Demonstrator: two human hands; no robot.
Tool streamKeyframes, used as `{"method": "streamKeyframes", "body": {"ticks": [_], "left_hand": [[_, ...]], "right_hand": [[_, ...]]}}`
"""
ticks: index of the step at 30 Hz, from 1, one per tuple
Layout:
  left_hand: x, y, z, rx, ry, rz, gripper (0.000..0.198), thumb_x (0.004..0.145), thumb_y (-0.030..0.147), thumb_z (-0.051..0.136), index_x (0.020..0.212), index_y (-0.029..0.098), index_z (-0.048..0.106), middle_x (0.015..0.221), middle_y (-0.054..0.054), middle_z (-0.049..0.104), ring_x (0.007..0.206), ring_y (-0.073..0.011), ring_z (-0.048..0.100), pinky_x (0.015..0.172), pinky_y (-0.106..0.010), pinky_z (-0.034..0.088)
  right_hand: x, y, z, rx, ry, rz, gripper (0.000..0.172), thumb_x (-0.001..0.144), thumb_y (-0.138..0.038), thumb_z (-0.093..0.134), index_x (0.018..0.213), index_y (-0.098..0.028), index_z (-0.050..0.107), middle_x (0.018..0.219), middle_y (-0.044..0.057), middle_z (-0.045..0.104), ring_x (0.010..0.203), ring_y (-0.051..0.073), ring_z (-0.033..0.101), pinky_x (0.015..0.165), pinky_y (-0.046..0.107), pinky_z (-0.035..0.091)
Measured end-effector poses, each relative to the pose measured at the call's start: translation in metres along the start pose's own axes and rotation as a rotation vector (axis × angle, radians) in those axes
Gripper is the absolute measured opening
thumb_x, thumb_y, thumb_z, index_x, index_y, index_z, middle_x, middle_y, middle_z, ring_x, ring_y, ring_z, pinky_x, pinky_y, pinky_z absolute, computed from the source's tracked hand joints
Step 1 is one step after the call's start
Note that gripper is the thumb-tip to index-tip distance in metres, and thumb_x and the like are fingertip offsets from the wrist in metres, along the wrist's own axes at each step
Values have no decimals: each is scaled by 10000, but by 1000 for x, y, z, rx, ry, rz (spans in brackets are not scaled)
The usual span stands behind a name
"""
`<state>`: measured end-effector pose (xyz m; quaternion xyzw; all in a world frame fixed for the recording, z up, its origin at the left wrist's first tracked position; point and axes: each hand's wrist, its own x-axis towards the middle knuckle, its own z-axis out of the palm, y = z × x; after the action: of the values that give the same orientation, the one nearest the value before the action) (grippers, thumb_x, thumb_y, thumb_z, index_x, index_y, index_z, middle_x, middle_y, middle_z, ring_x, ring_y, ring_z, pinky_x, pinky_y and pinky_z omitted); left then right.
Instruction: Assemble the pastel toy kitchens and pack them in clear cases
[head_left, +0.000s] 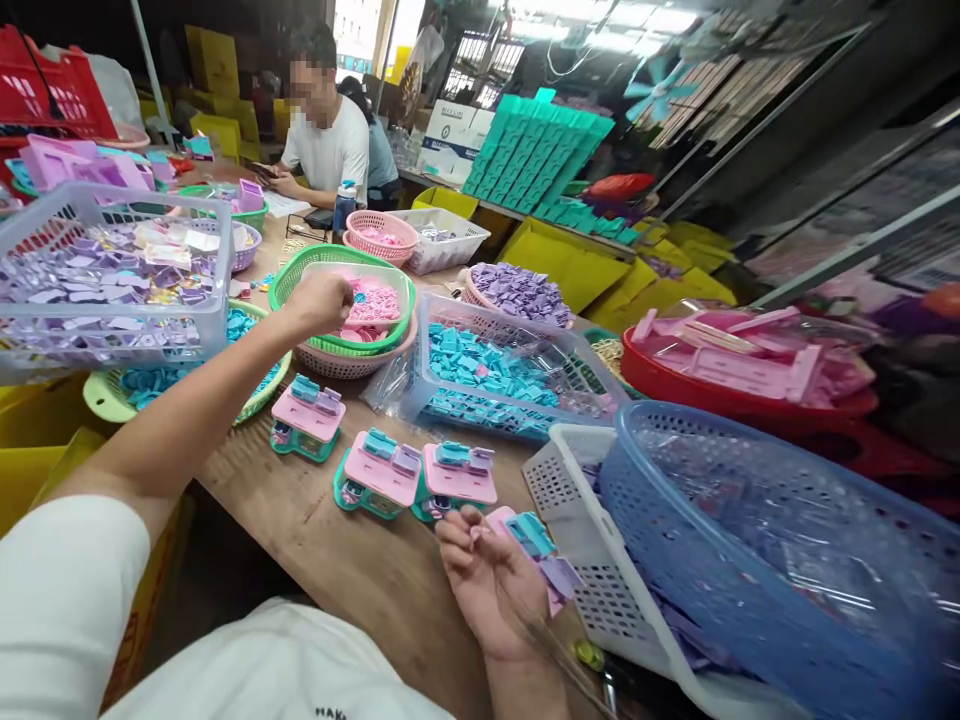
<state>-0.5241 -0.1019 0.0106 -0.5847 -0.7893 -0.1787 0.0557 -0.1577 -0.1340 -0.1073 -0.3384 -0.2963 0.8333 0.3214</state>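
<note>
My left hand (pixel 324 302) reaches over a white tray (pixel 405 283) of small pink pieces (pixel 377 302), which sits in a green basket (pixel 289 270). Its fingers are curled together, and whatever they pinch is hidden. Palm up, my right hand (pixel 495 572) holds a small pink piece (pixel 478 533) between thumb and fingers. Just beyond that hand stand two toy assemblies (pixel 384 468) (pixel 457 474) with pink tops, blue and lilac parts and teal bases. A similar toy assembly (pixel 307 415) stands farther left. Partly behind my right hand is another pink panel (pixel 559 590) with blue and lilac parts.
Blue pieces fill a clear basket (pixel 517 410); lilac pieces fill another (pixel 217 300) at left. A large blue basket (pixel 626 500) rests over a white crate (pixel 570 470) at right. Across the table (pixel 277 500) sits a person (pixel 341 150).
</note>
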Motion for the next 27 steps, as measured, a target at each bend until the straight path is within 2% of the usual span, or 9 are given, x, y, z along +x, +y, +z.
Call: {"method": "streamKeyframes", "body": {"ticks": [3,6,8,10,12,14,16,20,27], "left_hand": [[29,-4,13,51,-193,-78,254,747,160,587,913,140,778,840,-118,759,809,-234,695,729,-289,508],[39,-4,36,93,-289,-110,321,694,203,675,988,116,773,877,-159,758,881,-291,711,786,-322,531],[43,-3,53,91,-310,-120,382,671,241,721,1034,130,767,913,-160,761,949,-307,712,832,-325,536],[47,-2,64,92,-340,-142,395,680,266,735,1058,155,763,939,-150,764,1003,-310,708,864,-323,537],[51,-1,70,96,-371,-173,380,708,270,731,1073,168,757,974,-148,764,1043,-314,701,891,-339,538],[53,0,70,95,-401,-204,356,734,254,738,1077,161,749,1007,-152,760,1051,-309,698,907,-359,541],[52,0,68,77,-417,-225,333,787,267,741,1095,144,725,1043,-143,748,1028,-278,700,906,-375,550],[44,1,64,2,-377,-247,332,938,387,643,1147,129,660,1098,-93,715,975,-207,691,883,-406,572],[36,-11,52,-263,-255,-355,97,698,186,775,745,151,699,822,-130,749,993,-322,708,859,-386,532]], "right_hand": [[28,-35,47,89,-122,-28,148,671,-285,678,786,-224,608,772,0,464,599,103,405,419,168,353],[74,-65,102,-142,-227,-154,160,782,-354,663,749,-220,583,683,-43,381,525,88,305,395,159,256],[116,-79,141,-462,-257,-304,228,846,-433,632,769,-219,613,614,-63,355,499,91,312,423,183,289],[163,-87,180,-881,-190,-524,273,897,-434,593,822,-187,682,616,-33,496,587,114,481,563,221,427],[206,-89,215,-1331,-79,-662,237,901,-339,602,866,-149,738,777,34,682,819,171,634,769,267,496],[239,-85,241,-1707,37,-643,217,878,-300,645,987,-158,767,987,86,752,995,223,673,888,310,498],[262,-79,256,-1906,77,-575,265,817,-280,724,1045,-154,772,1093,140,752,1061,273,682,909,352,507],[285,-67,264,-1938,50,-538,223,742,-167,753,956,-113,789,1067,201,751,1042,326,692,866,381,523],[299,-85,249,-1736,-29,-498,111,793,-249,744,816,-141,736,785,46,696,776,157,600,753,265,454]]}}
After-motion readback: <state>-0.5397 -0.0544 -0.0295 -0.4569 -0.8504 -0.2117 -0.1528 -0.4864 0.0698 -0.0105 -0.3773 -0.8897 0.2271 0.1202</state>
